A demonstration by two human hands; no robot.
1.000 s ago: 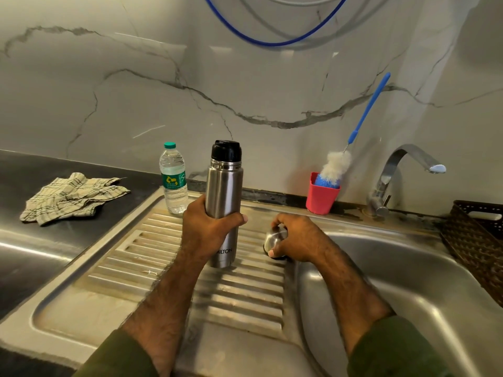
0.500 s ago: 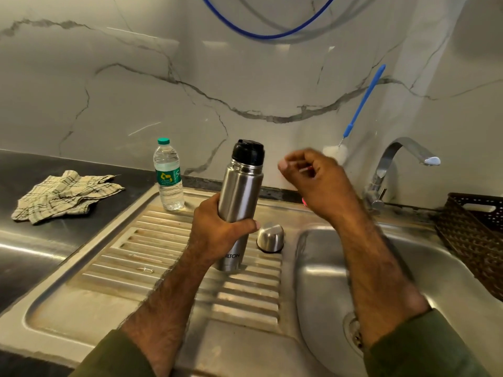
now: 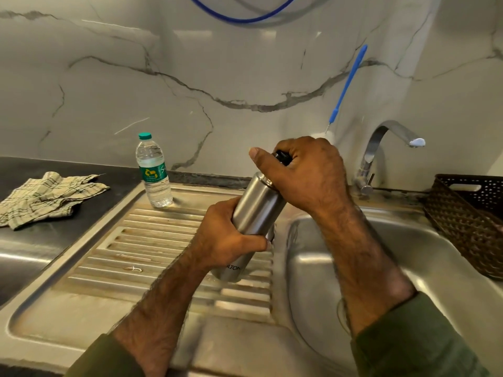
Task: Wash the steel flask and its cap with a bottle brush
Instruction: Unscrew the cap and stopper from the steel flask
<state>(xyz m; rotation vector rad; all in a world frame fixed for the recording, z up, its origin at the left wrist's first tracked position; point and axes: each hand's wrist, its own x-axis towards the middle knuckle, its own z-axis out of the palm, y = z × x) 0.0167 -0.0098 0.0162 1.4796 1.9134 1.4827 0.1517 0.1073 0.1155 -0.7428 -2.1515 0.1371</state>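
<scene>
Gripping the brushed-steel cylindrical flask [image 3: 255,213], left hand [image 3: 228,240] tilts it; right hand [image 3: 304,170] fingers clasp its black stopper [image 3: 281,156].

olive-green long sleeves [image 3: 413,338] pushed back, leaving both hairy forearms [image 3: 168,292] bare.

The right hand [image 3: 304,172] hides the flask's stopper [image 3: 281,157] (seemingly black).
</scene>
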